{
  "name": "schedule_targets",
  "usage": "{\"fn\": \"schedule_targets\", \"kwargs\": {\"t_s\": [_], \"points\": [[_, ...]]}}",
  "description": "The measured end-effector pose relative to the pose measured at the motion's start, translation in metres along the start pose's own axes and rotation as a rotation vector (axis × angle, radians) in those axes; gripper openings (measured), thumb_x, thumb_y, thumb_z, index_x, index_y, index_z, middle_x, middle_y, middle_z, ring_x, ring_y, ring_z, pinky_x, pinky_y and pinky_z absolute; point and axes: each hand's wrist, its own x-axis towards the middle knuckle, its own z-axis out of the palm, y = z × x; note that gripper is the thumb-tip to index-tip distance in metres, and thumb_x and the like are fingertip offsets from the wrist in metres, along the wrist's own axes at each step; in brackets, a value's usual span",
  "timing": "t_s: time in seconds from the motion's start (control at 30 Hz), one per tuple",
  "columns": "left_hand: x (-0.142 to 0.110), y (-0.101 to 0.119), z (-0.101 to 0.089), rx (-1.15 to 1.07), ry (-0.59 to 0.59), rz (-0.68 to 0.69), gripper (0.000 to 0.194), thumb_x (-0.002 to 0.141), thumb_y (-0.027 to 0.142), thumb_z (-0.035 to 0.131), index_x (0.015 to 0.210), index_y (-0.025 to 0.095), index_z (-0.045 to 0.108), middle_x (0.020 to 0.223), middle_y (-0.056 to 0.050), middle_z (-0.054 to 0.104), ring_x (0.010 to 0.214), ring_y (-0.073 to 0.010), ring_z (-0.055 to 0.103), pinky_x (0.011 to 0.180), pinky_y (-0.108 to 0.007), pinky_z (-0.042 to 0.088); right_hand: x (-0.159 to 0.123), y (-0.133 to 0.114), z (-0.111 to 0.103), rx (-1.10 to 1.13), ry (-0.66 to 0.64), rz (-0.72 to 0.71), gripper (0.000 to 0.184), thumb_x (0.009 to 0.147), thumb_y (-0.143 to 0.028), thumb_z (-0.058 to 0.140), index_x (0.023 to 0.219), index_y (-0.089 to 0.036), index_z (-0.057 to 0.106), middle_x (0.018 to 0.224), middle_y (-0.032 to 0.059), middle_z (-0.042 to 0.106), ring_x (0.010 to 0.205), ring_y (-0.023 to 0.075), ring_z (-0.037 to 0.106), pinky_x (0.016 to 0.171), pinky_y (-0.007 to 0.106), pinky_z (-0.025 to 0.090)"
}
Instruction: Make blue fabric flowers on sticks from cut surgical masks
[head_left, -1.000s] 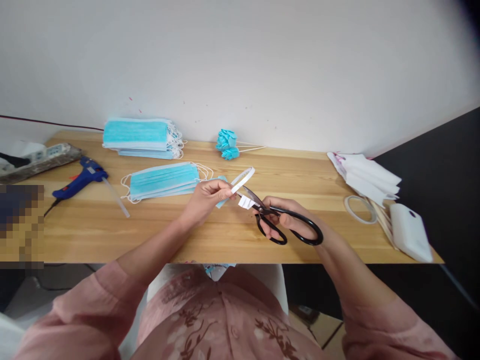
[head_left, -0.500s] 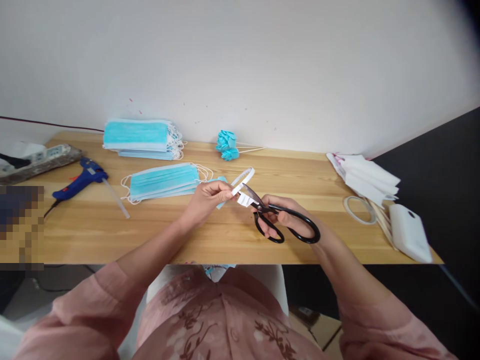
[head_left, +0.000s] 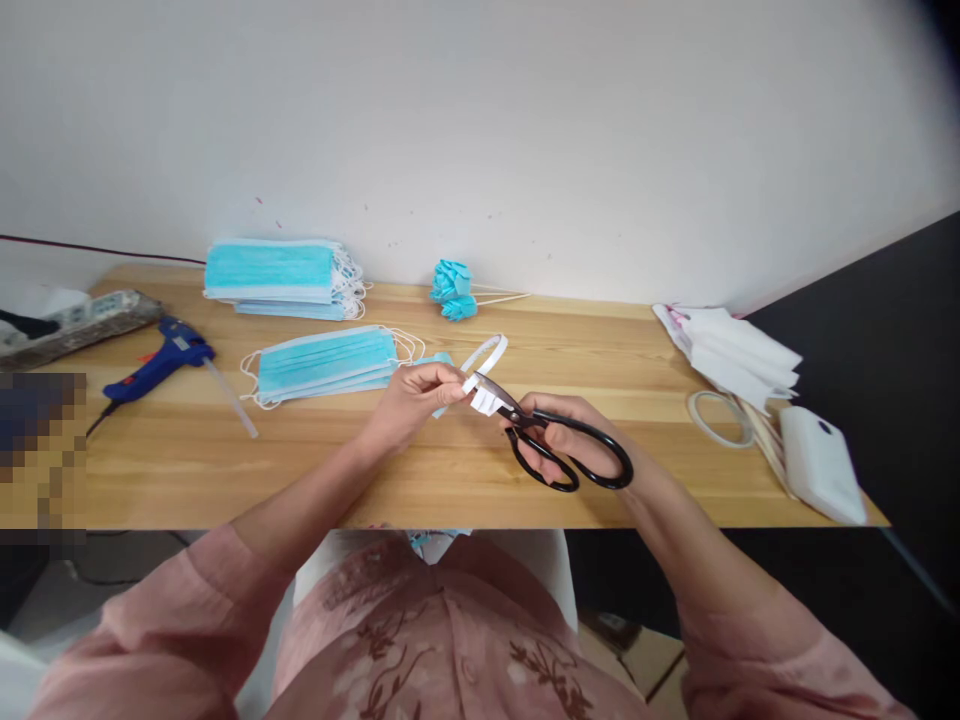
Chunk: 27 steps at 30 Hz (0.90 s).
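My left hand (head_left: 420, 393) pinches a narrow white strip (head_left: 489, 350), which curls up in a loop beyond the fingertips. My right hand (head_left: 566, 425) grips black-handled scissors (head_left: 611, 440), with fingers through the loops and the blades pointing left. The blades lie across the strip close beside my left fingertips. Small white folded flaps (head_left: 487, 402) hang at the blades; whether they belong to the same strip I cannot tell. Partly hidden behind my left hand is a light blue piece (head_left: 437, 360).
Blue face masks (head_left: 326, 362) lie left of centre, with a taller mask stack (head_left: 270, 270) behind. Blue fabric flowers (head_left: 452, 283) on sticks rest by the wall. A glue gun (head_left: 154, 362) and power strip (head_left: 97, 318) sit left; white sheets (head_left: 739, 350), a tape roll (head_left: 720, 420) and a white case (head_left: 821, 465) right.
The scissor blades have drawn closer together over the white strip, and the scissors have shifted slightly left. My left hand has stayed nearly still, still pinching the strip.
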Motion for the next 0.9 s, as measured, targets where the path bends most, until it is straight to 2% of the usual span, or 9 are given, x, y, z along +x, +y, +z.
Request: {"fn": "schedule_targets", "kwargs": {"t_s": [0.23, 0.4, 0.67, 0.9], "points": [[0.0012, -0.0023, -0.0003, -0.018, -0.006, 0.025, 0.031, 0.075, 0.043, 0.085, 0.067, 0.017, 0.071, 0.077, -0.004, 0.073, 0.074, -0.0145, 0.064, 0.071, -0.027, 0.047, 0.0003, 0.0007, 0.0041, -0.013, 0.02, 0.01, 0.057, 0.085, -0.065, 0.069, 0.107, -0.012, 0.063, 0.067, -0.0009, 0.061, 0.043, 0.0058, 0.049, 0.038, 0.018, 0.038], [0.0009, -0.0035, -0.002, -0.022, -0.023, 0.044, 0.028, 0.079, 0.04, 0.083, 0.07, 0.017, 0.071, 0.076, -0.003, 0.073, 0.074, -0.0141, 0.064, 0.071, -0.027, 0.047, 0.0006, 0.0043, 0.0035, 0.027, 0.0, -0.037, 0.058, 0.086, -0.066, 0.066, 0.108, -0.013, 0.061, 0.065, -0.0015, 0.061, 0.039, 0.004, 0.042, 0.039, 0.019, 0.037], [0.0009, -0.0014, 0.0005, -0.002, -0.004, 0.023, 0.031, 0.074, 0.044, 0.086, 0.067, 0.017, 0.071, 0.077, -0.004, 0.074, 0.073, -0.0146, 0.065, 0.07, -0.027, 0.048, 0.0027, 0.0043, 0.0058, 0.033, 0.019, -0.059, 0.057, 0.087, -0.065, 0.067, 0.107, -0.012, 0.061, 0.064, -0.0013, 0.062, 0.038, 0.0038, 0.042, 0.038, 0.018, 0.034], [0.0015, -0.0007, 0.0003, -0.006, -0.014, 0.035, 0.027, 0.075, 0.039, 0.085, 0.067, 0.017, 0.073, 0.077, -0.003, 0.074, 0.073, -0.0137, 0.065, 0.07, -0.026, 0.048, 0.0008, 0.0046, 0.0058, 0.03, 0.017, -0.062, 0.055, 0.088, -0.064, 0.065, 0.108, -0.012, 0.061, 0.064, -0.0012, 0.062, 0.038, 0.0037, 0.043, 0.037, 0.018, 0.033]]}}
